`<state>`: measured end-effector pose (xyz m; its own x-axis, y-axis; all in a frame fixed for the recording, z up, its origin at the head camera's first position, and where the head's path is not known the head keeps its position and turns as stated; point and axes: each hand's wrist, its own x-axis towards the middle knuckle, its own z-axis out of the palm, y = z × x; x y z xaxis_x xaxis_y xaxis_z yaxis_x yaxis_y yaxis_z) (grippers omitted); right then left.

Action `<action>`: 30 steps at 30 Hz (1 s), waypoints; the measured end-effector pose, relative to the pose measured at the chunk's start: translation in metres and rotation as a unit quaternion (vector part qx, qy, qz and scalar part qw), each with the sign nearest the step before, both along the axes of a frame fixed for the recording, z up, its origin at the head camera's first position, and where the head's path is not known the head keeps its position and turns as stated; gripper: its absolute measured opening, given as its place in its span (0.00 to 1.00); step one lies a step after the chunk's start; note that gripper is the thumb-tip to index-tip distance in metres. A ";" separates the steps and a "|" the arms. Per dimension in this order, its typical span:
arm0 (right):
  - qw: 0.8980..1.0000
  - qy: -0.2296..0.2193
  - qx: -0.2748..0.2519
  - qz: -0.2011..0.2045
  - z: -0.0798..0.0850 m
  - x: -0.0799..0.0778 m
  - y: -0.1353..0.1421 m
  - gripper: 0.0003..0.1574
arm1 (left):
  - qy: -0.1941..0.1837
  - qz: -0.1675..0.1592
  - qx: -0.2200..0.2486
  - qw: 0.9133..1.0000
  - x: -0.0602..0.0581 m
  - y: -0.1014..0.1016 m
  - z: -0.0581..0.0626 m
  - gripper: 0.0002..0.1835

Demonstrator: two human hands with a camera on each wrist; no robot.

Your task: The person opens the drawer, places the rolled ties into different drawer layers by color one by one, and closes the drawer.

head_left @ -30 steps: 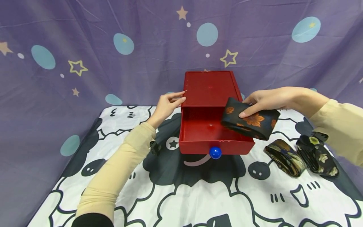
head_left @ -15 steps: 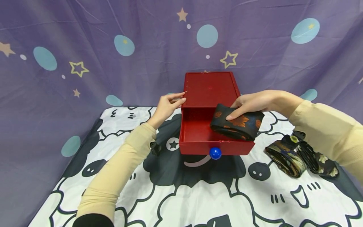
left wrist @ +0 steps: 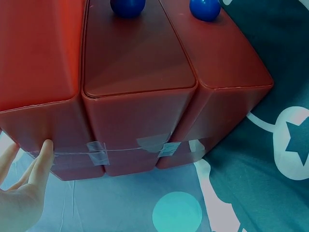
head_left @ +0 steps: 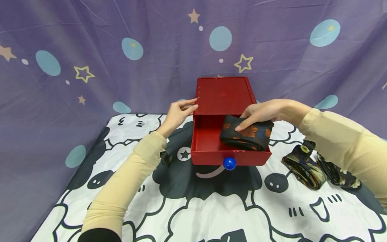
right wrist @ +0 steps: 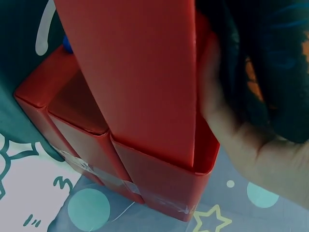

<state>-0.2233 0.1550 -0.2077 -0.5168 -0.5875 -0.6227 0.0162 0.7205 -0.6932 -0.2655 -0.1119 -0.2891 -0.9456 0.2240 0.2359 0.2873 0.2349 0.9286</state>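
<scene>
A red drawer cabinet (head_left: pixel 223 95) stands at the back of the table, its top drawer (head_left: pixel 202 158) pulled out by the blue knob (head_left: pixel 229 163). My right hand (head_left: pixel 269 110) holds a folded dark cloth with orange flowers (head_left: pixel 257 137), thumb on top. The cloth is in the right half of the drawer, over its red bottom. In the right wrist view, the fingers run along the inside of the drawer's side wall (right wrist: pixel 140 87). My left hand (head_left: pixel 177 115) touches the cabinet's left side with nearly straight fingers, also seen against the red side (left wrist: pixel 63 121) in the left wrist view.
Two more folded patterned cloths lie right of the drawer: a brownish one (head_left: pixel 305 169) and a black one with pale flowers (head_left: pixel 343 174), partly behind my right sleeve. A purple curtain (head_left: pixel 169 77) hangs behind. The wrist views show lower closed drawers (left wrist: pixel 137 53) under the top one.
My right hand has carried the folded cloth left and down, from over the drawer's right edge to inside it. The left hand and the cabinet stay where they were.
</scene>
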 end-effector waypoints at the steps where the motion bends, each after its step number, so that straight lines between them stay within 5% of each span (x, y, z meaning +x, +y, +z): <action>1: 1.000 0.000 -0.002 -0.002 -0.001 0.000 -0.001 0.30 | 0.000 0.000 0.000 1.000 0.000 0.000 0.000 0.20; 15: 0.999 0.017 -0.020 -0.036 -0.008 0.001 -0.007 0.31 | 0.006 0.005 0.017 1.000 -0.001 0.003 -0.001 0.19; 30: 0.993 0.098 -0.033 -0.063 -0.019 0.007 -0.015 0.31 | 0.011 0.002 0.011 1.000 -0.001 0.003 -0.002 0.19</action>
